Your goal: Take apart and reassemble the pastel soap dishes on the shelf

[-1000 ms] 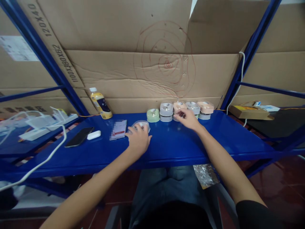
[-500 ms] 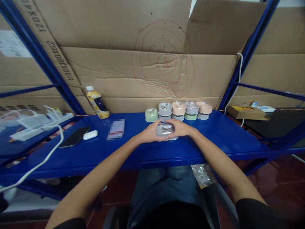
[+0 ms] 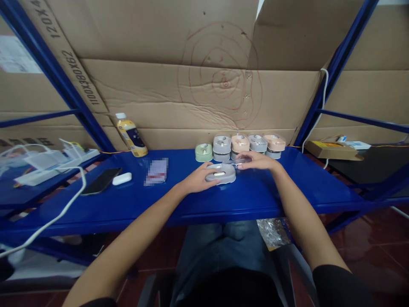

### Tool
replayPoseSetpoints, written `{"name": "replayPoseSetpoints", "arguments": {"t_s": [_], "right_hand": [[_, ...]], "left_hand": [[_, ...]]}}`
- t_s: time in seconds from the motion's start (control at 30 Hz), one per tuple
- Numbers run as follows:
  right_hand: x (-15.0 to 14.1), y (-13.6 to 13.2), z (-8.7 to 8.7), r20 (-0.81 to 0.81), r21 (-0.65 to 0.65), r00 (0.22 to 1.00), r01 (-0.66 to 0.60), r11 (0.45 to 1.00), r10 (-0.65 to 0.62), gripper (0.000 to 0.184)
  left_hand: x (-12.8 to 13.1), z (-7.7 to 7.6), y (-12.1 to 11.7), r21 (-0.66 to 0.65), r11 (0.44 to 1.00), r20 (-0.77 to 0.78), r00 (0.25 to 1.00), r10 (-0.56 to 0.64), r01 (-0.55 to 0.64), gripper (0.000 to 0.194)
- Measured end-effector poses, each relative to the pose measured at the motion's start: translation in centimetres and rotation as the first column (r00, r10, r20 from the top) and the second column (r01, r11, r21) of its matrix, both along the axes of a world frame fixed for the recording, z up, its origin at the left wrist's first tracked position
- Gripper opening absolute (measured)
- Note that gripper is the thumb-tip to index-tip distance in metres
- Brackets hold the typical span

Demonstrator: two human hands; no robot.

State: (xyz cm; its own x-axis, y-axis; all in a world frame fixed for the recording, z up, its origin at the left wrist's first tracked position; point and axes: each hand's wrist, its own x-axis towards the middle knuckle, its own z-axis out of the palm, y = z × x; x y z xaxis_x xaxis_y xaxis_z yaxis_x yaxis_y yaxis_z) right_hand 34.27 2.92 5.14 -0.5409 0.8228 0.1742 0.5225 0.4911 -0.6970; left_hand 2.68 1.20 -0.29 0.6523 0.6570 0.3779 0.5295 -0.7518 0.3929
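A small grey box (image 3: pixel 228 176) sits on the blue table in front of me, with a pale oblong piece on its top. My left hand (image 3: pixel 198 178) grips the box from its left side, fingers closed around its edge. A clear plastic lid (image 3: pixel 235 162) is between the fingers of my right hand (image 3: pixel 256 161). The lid is tilted above the box's back right side, and I cannot tell whether their edges touch. Behind stand a green box (image 3: pixel 203 152) and several grey and peach boxes, mostly stacked; my right hand partly hides some of them.
On the left of the blue table (image 3: pixel 191 204) are a yellow bottle (image 3: pixel 131 135), a blurred packet (image 3: pixel 156 171), a white earbud case (image 3: pixel 122 178) and a dark phone (image 3: pixel 101 182). A cardboard wall (image 3: pixel 143 85) stands behind. A white cable (image 3: pixel 68 207) crosses the left side.
The clear lid has come off the grey box and moved up and right in my right hand. My left hand has stayed on the box.
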Motion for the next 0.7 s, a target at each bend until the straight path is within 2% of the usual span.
{"name": "replayPoseSetpoints", "arguments": {"t_s": [0.1,0.23,0.33,0.43,0.5,0.57,0.7], "right_hand": [[0.5,0.0,0.3,-0.053,0.059,0.997,0.058,0.997,-0.055,0.053],[0.4,0.3,-0.1,-0.107,0.154,0.983,0.162,0.975,-0.147,0.054],[0.1,0.6,-0.4,-0.136,0.204,0.970,0.228,0.952,-0.203,0.055],[-0.1,0.5,-0.3,-0.238,0.227,0.938,0.305,0.925,-0.251,0.052],[-0.2,0.4,-0.1,-0.310,0.198,0.917,0.320,0.926,-0.251,0.051],[-0.3,0.2,0.0,-0.350,0.153,0.906,0.305,0.940,-0.237,0.053],[-0.5,0.0,0.0,-0.310,0.175,0.928,0.268,0.947,-0.205,0.054]], "left_hand": [[0.1,0.1,-0.1,0.003,1.000,-0.012,1.000,0.008,-0.008,0.046],[0.1,0.3,0.0,0.013,0.998,0.041,0.997,0.064,-0.064,0.049],[-0.2,0.4,0.7,0.038,0.975,0.163,0.964,0.212,-0.221,0.051],[-0.7,0.5,1.3,0.035,0.898,0.265,0.871,0.414,-0.438,0.053],[-0.9,0.6,1.3,0.036,0.873,0.262,0.848,0.461,-0.486,0.054],[-0.8,0.6,0.9,0.061,0.899,0.214,0.885,0.413,-0.434,0.053],[-0.1,0.7,-0.5,0.100,0.982,0.040,0.987,0.159,-0.162,0.050]]}}
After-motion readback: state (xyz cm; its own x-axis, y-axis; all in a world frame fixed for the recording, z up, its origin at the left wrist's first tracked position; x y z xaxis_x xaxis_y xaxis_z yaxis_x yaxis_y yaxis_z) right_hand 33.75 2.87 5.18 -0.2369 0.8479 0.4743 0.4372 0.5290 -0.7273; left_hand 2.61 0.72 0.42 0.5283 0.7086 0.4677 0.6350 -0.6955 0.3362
